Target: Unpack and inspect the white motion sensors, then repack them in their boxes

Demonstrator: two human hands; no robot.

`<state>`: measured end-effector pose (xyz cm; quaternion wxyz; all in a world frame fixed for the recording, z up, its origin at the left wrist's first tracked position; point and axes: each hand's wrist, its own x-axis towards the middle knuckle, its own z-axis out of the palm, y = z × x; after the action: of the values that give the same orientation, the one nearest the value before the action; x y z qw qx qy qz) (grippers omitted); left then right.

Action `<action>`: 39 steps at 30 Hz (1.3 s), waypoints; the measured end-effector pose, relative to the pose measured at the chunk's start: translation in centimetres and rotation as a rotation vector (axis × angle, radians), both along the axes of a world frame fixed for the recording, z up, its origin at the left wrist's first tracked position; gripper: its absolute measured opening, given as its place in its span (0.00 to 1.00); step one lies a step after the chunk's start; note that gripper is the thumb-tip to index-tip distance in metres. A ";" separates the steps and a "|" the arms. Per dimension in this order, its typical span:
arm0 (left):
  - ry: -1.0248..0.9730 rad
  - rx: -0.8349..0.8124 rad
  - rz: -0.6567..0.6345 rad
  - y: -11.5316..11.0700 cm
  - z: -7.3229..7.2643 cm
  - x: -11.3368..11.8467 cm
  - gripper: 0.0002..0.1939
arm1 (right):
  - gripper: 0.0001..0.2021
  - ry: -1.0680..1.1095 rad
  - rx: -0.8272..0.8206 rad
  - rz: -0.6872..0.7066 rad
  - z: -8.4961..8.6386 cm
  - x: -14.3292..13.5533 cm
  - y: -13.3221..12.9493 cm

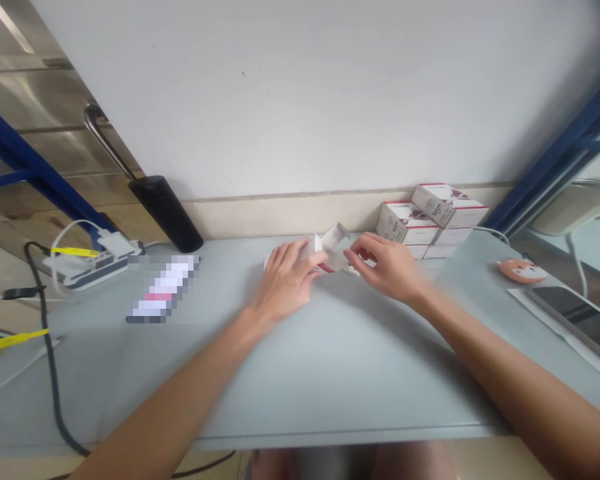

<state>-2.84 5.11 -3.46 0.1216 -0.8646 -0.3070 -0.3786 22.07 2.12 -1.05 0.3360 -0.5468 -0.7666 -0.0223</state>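
Note:
Near the back middle of the table, my left hand [291, 270] is wrapped over a small white and red carton [334, 239]. The carton's open end, with its flaps spread, faces right. Close to that opening is my right hand [383, 263], its thumb and forefinger brought together at the flap. Whether something small sits in that pinch is hidden. A small white item [351, 271] shows on the table just below the right fingertips, too blurred to name.
Several white and red cartons [433, 217] are stacked at the back right. A fox-faced object [523, 271] and a dark phone [580, 313] lie at the right. Leftward are a blurred-out phone [165, 290], a black cylinder [167, 210] and a power strip [103, 267] with cables.

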 end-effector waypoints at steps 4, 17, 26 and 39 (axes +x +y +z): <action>-0.039 0.113 -0.039 -0.2 -0.1 0.4 0.16 | 0.11 0.001 0.051 0.116 0.0 -1.0 -0.8; -0.028 0.254 -0.083 -0.4 0.2 0.8 0.17 | 0.10 0.044 -0.054 -0.047 -0.2 -1.0 -0.3; 0.001 0.102 -0.020 -0.4 0.0 0.4 0.13 | 0.11 0.229 -0.047 0.064 -0.6 -1.1 0.0; 0.136 0.157 -0.081 -0.2 0.9 0.3 0.23 | 0.12 0.570 -0.204 0.037 -1.1 -1.9 0.1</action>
<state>-2.53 4.88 -2.59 0.1941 -0.8879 -0.2320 -0.3466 20.19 2.27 -2.19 0.4811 -0.5479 -0.6496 0.2153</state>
